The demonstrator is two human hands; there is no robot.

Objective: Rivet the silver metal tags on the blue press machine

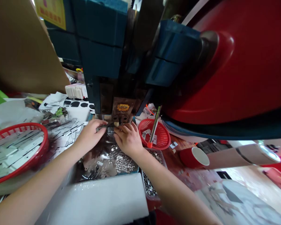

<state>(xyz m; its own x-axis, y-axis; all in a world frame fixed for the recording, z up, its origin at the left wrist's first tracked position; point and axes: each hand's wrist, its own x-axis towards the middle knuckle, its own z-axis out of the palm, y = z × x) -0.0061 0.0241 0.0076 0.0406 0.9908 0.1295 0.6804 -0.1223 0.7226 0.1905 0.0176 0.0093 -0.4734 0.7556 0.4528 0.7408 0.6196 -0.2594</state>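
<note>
My left hand (95, 130) pinches a thin dark strip (109, 125) between thumb and fingers, just in front of the blue press (117, 106). The strip's far end reaches under the press head, by a small pale tip. My right hand (128, 137) is curled close to the right of that tip, its fingertips partly hidden, so what they grip cannot be made out. Below both hands, a tray (93, 172) carries small shiny rivet-like metal parts (124, 162) and several flat pieces.
A red flywheel (236, 62) looms at the right. Red baskets stand at left (45, 143) and right (165, 137), the right one with a metal rod (155, 123) leaning in it. A plastic box (151, 187) of metal parts, a white box (103, 200) and a red cup (187, 157) are nearby.
</note>
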